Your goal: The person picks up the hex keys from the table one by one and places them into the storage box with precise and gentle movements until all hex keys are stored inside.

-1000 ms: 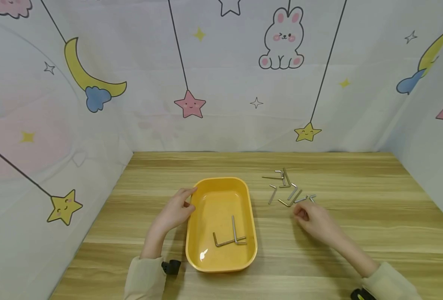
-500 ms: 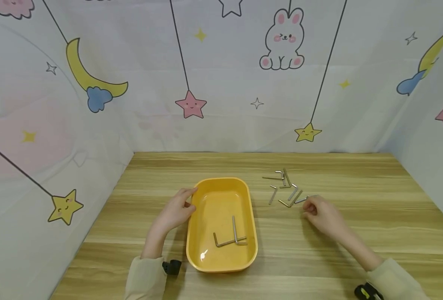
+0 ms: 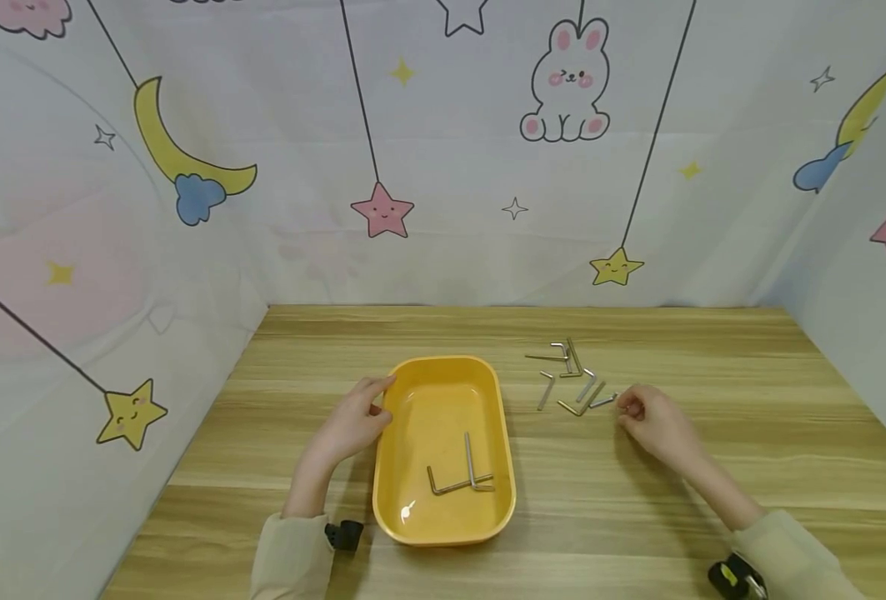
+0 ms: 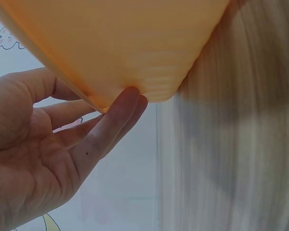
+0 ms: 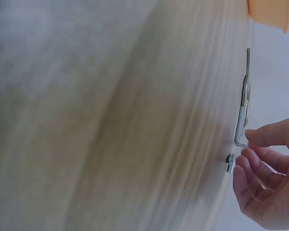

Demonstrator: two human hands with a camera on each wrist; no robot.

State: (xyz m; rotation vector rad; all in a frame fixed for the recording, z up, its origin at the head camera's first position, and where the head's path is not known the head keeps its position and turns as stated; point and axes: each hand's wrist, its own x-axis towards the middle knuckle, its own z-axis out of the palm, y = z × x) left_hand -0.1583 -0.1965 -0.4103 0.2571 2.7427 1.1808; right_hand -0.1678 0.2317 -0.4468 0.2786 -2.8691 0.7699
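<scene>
My left hand (image 3: 354,421) holds the left rim of a yellow tray (image 3: 443,535) near its far corner. In the left wrist view, some fingertips (image 4: 130,94) press the outer wall below the rim while other digits pass behind the rim. Two L-shaped hex keys (image 3: 469,458) lie crossed inside the tray. My right hand (image 3: 656,421) hovers low at the right end of a scatter of hex keys (image 3: 582,400), fingers loosely bent. In the right wrist view, a gap shows between thumb and fingers, with a hex key (image 5: 229,163) just beside the fingertips.
More silver and brassy hex keys (image 3: 566,358) lie to the right of the tray on the wood-grain table (image 3: 713,358). Behind and on both sides hangs a white cloth (image 3: 450,267) printed with stars, moons and a rabbit.
My right hand has slid right and slightly away from me along the hex keys, covering the rightmost one. The left hand and the tray stay put.
</scene>
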